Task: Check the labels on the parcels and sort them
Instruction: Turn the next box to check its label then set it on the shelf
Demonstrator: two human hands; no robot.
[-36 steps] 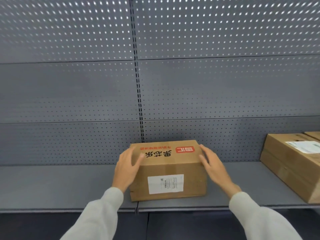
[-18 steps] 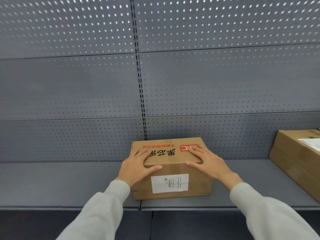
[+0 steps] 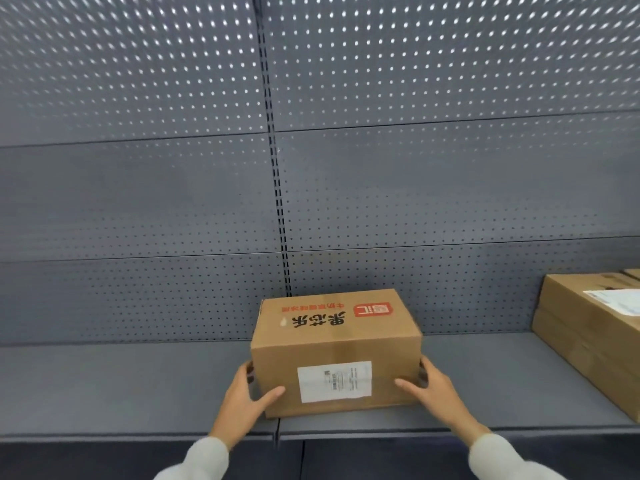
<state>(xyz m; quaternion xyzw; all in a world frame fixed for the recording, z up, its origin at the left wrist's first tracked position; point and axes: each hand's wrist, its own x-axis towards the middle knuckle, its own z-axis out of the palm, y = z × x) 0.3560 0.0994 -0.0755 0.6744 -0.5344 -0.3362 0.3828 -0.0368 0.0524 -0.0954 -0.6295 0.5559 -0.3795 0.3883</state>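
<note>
A brown cardboard parcel with red and black printing on its top stands on the grey shelf, near the front edge. A white shipping label is stuck on the side facing me. My left hand grips the parcel's lower left corner, thumb on the front face and fingers round the side. My right hand grips the lower right corner the same way. Both sleeves are light grey.
A larger cardboard box with a white label on top sits at the right end of the shelf. Behind everything rises a grey perforated back panel with a slotted upright in the middle.
My hands have slid off the parcel's top down to its lower front corners and closed on them. The parcel sits a little nearer the shelf's front edge.
</note>
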